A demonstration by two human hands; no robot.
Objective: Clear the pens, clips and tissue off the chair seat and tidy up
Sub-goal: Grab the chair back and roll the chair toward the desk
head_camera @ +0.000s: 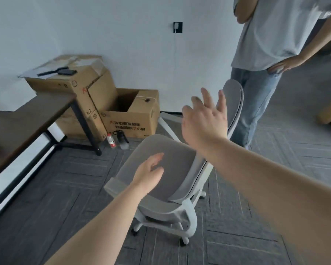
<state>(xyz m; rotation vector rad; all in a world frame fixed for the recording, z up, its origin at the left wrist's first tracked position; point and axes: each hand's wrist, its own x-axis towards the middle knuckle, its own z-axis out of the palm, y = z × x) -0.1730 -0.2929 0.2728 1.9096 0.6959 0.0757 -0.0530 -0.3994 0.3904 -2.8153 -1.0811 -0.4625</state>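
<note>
A grey office chair stands in the middle of the floor, its seat bare of any pens, clips or tissue that I can see. My left hand hovers over the front of the seat, fingers loosely apart and holding nothing. My right hand is raised higher, fingers spread, in front of the grey backrest; it holds nothing and hides part of the backrest.
A dark table stands at the left. Cardboard boxes are stacked against the wall, with two bottles on the floor before them. A person in jeans stands just behind the chair at the right.
</note>
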